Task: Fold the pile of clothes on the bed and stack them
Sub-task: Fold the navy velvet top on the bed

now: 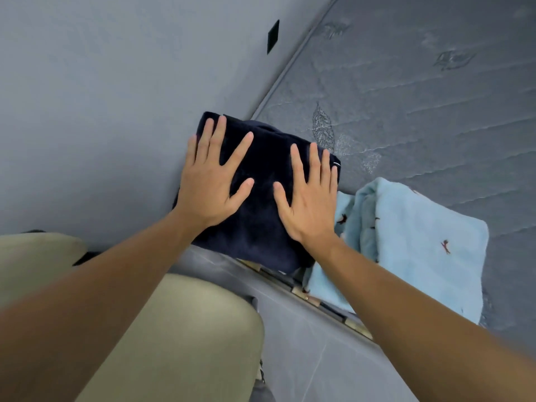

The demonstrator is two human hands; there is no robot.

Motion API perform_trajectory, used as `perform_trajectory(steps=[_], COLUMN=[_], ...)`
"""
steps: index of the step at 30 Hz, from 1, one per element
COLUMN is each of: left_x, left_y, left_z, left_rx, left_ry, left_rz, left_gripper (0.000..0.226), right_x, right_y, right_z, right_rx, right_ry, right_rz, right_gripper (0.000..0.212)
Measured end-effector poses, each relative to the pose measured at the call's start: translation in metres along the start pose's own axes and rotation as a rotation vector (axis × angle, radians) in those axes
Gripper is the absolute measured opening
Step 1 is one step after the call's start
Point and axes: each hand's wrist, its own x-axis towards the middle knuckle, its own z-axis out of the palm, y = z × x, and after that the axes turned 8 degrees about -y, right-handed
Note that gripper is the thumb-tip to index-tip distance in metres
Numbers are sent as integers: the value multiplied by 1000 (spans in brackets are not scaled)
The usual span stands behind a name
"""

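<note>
A folded dark navy garment [262,204] lies at the corner of the grey mattress [420,111], against the wall. My left hand [213,181] presses flat on its left part with fingers spread and straight. My right hand [310,198] presses flat on its right part the same way. To the right of the navy garment lies a folded light blue cloth [412,245] with small reddish figures on it, touching the navy garment's right edge.
A grey wall [116,97] rises at the left, with a small black plate [273,36] on it. The mattress's near edge [319,303] runs diagonally below the clothes. My knees in beige trousers [179,329] are at the lower left.
</note>
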Motion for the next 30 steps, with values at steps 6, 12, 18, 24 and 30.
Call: perform_trajectory(steps=[6,12,18,24,30], left_x=[-15,-34,-43,-12,21], left_y=[28,59,98,199,382], left_z=[-54,-80,-103,-121,-100], left_rx=[60,89,88,81,-6], left_ry=[16,19,-2,-46,-117], left_rz=[40,5,38,158,274], left_gripper=[74,75,75,72,73], right_x=[-24,-44,-73,-111,-192], right_y=[-8,0,29,110,276], right_z=[-62,-96,-115,-165,-232], right_rx=[19,23,46,75,42], right_ry=[-9,-15,-25,7,45], right_rz=[-13,-60,-77,-29,144], right_gripper=[74,73,73,71,72])
